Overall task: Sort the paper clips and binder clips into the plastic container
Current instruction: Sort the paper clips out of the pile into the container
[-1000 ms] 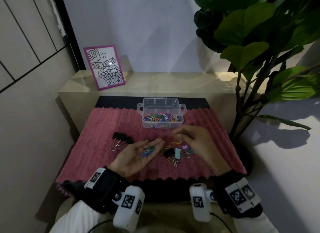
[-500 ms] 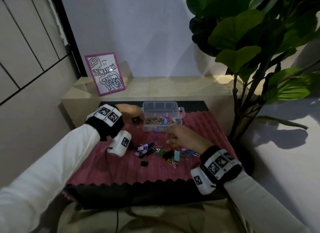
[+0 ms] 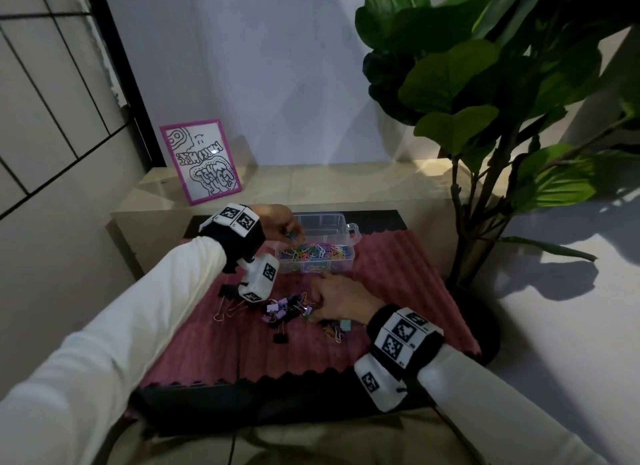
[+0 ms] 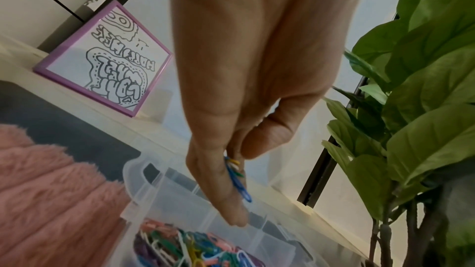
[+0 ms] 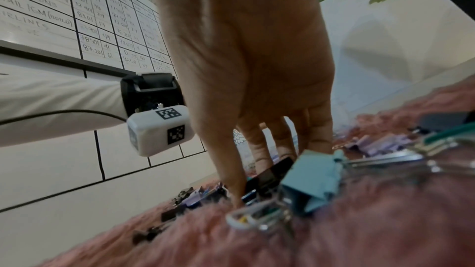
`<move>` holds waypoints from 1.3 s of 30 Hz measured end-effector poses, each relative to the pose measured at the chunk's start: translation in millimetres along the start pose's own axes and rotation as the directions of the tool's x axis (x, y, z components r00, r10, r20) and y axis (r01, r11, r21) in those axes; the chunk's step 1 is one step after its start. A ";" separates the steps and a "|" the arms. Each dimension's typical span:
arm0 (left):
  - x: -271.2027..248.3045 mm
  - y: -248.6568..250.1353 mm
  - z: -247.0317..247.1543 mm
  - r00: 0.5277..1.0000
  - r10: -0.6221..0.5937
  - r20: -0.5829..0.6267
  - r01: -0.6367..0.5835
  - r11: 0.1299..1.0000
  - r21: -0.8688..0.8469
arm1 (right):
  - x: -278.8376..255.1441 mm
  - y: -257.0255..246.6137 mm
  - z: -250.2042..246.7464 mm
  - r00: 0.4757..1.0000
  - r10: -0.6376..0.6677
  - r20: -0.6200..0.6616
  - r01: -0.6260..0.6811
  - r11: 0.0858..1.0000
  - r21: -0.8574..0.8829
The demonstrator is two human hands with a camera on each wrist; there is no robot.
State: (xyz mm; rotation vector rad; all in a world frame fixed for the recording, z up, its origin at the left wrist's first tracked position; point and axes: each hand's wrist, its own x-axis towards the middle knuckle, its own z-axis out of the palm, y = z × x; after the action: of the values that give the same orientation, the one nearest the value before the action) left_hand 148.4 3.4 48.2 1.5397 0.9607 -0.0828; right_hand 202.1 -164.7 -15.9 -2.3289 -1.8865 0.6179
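Note:
A clear plastic container (image 3: 347, 256) (image 4: 270, 241) stands at the far side of the pink mat, its near compartment full of coloured paper clips (image 3: 311, 251) (image 4: 185, 249). My left hand (image 3: 289, 230) (image 4: 239, 170) hovers over the container's left end and pinches a few paper clips (image 4: 237, 178), blue, yellow and green. My right hand (image 3: 320, 305) (image 5: 257, 190) reaches down with straight fingers and touches the loose pile of binder clips (image 3: 277, 308) on the mat. A teal binder clip (image 3: 345, 325) (image 5: 312, 178) lies right beside those fingers.
The fluffy pink mat (image 3: 398, 291) covers the table. Black binder clips (image 3: 227, 291) lie left of the pile. A framed drawing (image 3: 201, 159) leans on the beige ledge (image 3: 346, 187) behind. A large leafy plant (image 3: 485, 118) stands at the right.
My left hand rose from the pile, palm up with clips, and swung to above the container's left end. My right hand slid left onto the pile.

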 end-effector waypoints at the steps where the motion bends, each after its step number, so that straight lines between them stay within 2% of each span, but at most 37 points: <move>1: 2.1 -0.9 1.6 1.000 0.016 -0.010 -0.016 1.000 0.001 | 0.7 -0.3 1.0 1.000 0.003 -0.005 -0.002 1.000 0.021; 5: 3.7 -4.6 8.7 0.999 0.032 -0.020 -0.031 0.997 0.075 | 3.8 4.3 0.1 0.999 0.020 -0.043 -0.013 0.987 0.159; 9: -6.6 -7.9 7.0 1.000 0.008 0.005 -0.009 0.976 0.217 | 3.5 11.0 -8.8 1.000 -0.011 0.003 0.010 0.971 0.240; 12: -19.5 -10.4 -0.2 0.983 0.159 -0.089 -0.136 0.966 0.219 | -1.4 18.0 -14.6 1.000 -0.029 0.003 0.026 0.927 0.374; 15: -47.7 -21.3 -2.0 0.959 0.280 -0.035 -0.279 0.960 0.037 | -9.0 29.1 -21.7 0.999 -0.010 -0.041 0.031 0.828 0.561; 17: -68.1 -35.3 0.8 0.956 0.295 -0.011 -0.294 0.948 -0.123 | -14.0 35.9 -28.2 0.996 -0.023 -0.081 0.070 0.753 0.654; 20: -80.4 -62.5 6.2 0.959 0.281 0.048 -0.228 0.856 -0.464 | -20.8 37.1 -36.4 0.995 -0.025 -0.101 0.092 0.671 0.736; 23: -74.7 -84.2 18.3 0.955 0.258 0.147 -0.096 0.738 -0.668 | -25.6 25.8 -40.8 0.995 -0.044 -0.090 0.098 0.618 0.780; 27: -66.0 -97.9 45.6 0.925 0.279 0.256 0.030 0.620 -0.784 | -23.1 2.2 -46.7 0.980 -0.093 -0.174 0.188 0.708 0.681; 32: -65.6 -106.5 70.2 0.919 0.342 0.196 0.057 0.375 -0.925 | -19.7 -20.8 -41.8 0.946 -0.141 -0.292 0.250 0.891 0.380; 35: -65.4 -113.8 68.0 0.916 0.368 0.161 0.048 0.300 -0.953 | -21.0 -29.7 -35.0 0.927 -0.191 -0.322 0.295 0.902 0.315; 37: -66.4 -120.2 62.8 0.917 0.372 0.142 0.041 0.266 -0.963 | -24.2 -30.7 -33.5 0.891 -0.188 -0.413 0.336 0.885 0.322; 39: -67.3 -129.6 55.5 0.906 0.395 0.150 0.077 0.195 -0.978 | -29.7 -24.7 -30.8 0.838 -0.143 -0.526 0.357 0.873 0.333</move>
State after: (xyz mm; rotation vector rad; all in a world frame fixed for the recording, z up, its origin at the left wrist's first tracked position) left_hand 52.6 -91.9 -30.0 0.3111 0.2999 0.3505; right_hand 185.6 -181.4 27.6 -1.7093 -1.5914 0.3165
